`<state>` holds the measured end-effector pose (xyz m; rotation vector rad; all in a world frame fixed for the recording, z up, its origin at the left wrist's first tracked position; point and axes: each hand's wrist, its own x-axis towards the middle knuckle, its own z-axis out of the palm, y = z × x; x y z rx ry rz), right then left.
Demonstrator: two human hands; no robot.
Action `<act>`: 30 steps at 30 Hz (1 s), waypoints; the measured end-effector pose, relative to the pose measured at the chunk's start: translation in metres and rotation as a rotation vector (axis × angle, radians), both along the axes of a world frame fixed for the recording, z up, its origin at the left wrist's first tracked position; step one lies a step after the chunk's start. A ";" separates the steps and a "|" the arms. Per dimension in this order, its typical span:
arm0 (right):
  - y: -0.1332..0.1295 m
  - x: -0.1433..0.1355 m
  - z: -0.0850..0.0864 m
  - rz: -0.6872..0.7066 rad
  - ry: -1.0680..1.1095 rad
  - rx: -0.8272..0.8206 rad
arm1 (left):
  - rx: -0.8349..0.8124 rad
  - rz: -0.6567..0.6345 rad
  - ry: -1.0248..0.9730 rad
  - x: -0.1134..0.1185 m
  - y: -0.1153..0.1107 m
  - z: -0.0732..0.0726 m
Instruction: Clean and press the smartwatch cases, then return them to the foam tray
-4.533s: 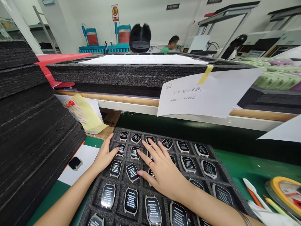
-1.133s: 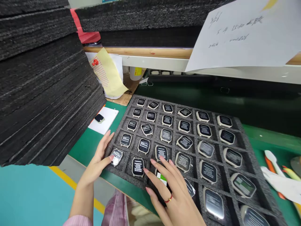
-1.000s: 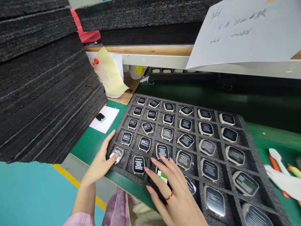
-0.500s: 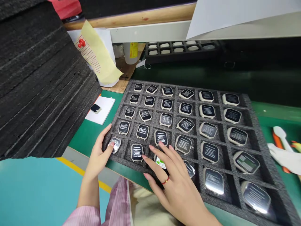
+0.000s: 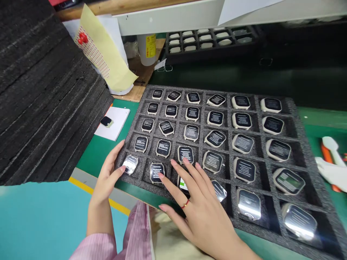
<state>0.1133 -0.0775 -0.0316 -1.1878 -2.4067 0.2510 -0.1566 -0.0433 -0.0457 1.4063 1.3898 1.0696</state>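
The tray (image 5: pixel 309 155) is speckled grey, its watches (image 5: pixel 216 117) mostly cream and black. A striped pink sleeve (image 5: pixel 94 247) shows at seven o'clock, a red-dotted yellow sheet (image 5: pixel 108 57) at ten.

Over my remote feed I can read no word with certainty: the smartwatches (image 5: pixel 163 148) show lines of white lettering too small for me to make out, the yellow label (image 5: pixel 150 46) on the plastic bottle (image 5: pixel 146 60) carries blurred print, and the yellow sheet (image 5: pixel 108 56) bears rows of tiny red marks (image 5: pixel 94 54).

watches (image 5: pixel 241 120): 30 in near tray (image 5: pixel 309 159), 1 beside | hands (image 5: pixel 204 211): 2
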 end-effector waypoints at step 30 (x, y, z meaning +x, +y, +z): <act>-0.018 0.019 -0.001 -0.163 0.343 0.172 | 0.593 0.429 0.402 0.062 -0.032 -0.005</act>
